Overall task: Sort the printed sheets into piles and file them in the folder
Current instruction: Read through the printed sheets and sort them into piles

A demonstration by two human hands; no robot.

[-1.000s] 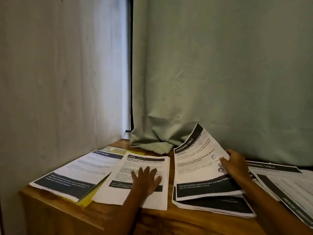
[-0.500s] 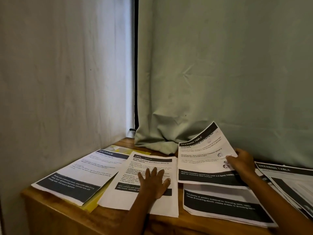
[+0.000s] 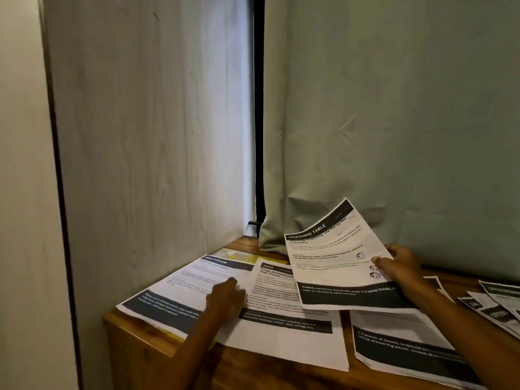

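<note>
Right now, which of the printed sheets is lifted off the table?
The DRESSING TABLE sheet, pinched at its right edge by the right hand. It tilts above the 2945 sheet, which lies flat on the table like the others.

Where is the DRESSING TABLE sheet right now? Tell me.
In the head view, the DRESSING TABLE sheet is right of centre, held up by the right hand above the sheets on the wooden table, before the green curtain.

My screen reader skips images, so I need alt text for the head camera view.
A person's right hand holds a printed sheet headed DRESSING TABLE above a wooden table, while the left hand rests on sheets lying there. A MULTI-ROOM sheet covers a yellow folder; a green curtain hangs behind.
</note>
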